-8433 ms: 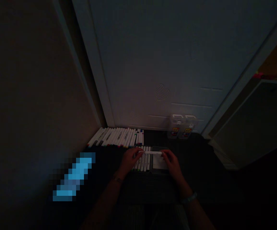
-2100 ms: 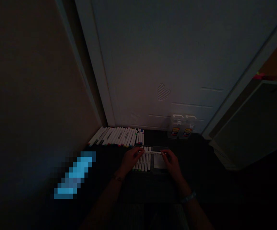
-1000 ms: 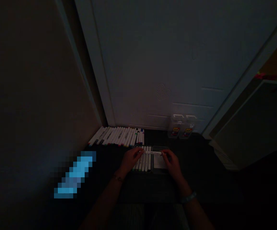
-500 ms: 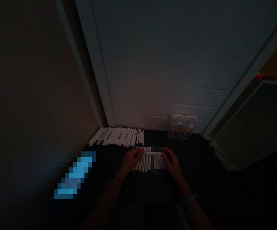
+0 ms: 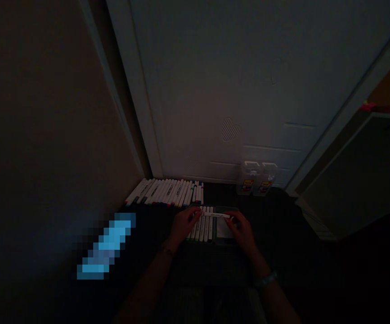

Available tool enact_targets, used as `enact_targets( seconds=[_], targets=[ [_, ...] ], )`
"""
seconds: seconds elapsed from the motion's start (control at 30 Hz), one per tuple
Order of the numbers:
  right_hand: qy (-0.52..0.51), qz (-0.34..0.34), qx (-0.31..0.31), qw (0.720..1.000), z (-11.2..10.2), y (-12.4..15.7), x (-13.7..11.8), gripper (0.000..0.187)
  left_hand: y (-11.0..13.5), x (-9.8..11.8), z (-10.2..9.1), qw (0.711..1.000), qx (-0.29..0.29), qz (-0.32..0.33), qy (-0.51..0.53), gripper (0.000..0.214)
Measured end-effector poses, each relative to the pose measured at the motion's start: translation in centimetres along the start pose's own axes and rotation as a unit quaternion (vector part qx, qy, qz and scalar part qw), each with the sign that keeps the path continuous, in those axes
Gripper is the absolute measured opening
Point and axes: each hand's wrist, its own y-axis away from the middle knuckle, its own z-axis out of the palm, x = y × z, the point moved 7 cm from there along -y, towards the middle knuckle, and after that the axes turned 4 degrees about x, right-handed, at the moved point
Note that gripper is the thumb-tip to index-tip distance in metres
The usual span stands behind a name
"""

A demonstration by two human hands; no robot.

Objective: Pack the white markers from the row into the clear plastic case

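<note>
A white marker (image 5: 216, 215) lies crosswise between my two hands, one end in each. My left hand (image 5: 187, 220) pinches its left end, above a row of white markers (image 5: 205, 228) in the left half of an open clear case (image 5: 226, 208). The fingers of my right hand (image 5: 240, 226) close on the marker's right end, over the case's other half. A pale sheet or panel (image 5: 224, 230) shows in that half. The left fingers cover part of the marker row. Dim light hides fine detail.
A long row of white markers with coloured ends (image 5: 168, 192) lies at the back left against the white door (image 5: 195, 112). Two clear plastic cases with handles (image 5: 256, 180) stand at the back right. A pixelated bright blue shape (image 5: 105, 247) is at the left.
The marker's right end has tipped slightly, and the right fingers have shifted a little on it. Both hands stay in nearly the same place.
</note>
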Motion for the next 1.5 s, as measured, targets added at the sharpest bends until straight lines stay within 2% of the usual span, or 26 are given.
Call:
enact_targets(
  seconds=[0.27,0.47,0.8,0.97,1.5],
  targets=[
    [-0.003,0.001,0.005,1.000,-0.1,0.0,0.0,0.023,0.0,0.1,0.0,1.000,0.004,0.003,0.008,0.030],
    [-0.019,0.030,0.007,0.999,0.0,0.0,0.6,0.024,0.1,0.2,0.0,1.000,-0.007,0.003,-0.001,0.032],
    [-0.015,0.055,0.002,0.998,0.0,0.0,1.3,0.026,0.1,0.6,0.5,0.998,-0.030,0.046,0.004,0.030],
    [-0.019,0.047,-0.009,0.999,0.1,0.0,0.8,0.026,0.0,0.0,0.6,0.999,-0.024,0.029,0.002,0.031],
    [-0.009,0.041,-0.010,0.999,0.2,0.0,0.9,0.024,0.0,0.0,0.8,0.999,-0.013,0.052,-0.005,0.028]
  ],
)
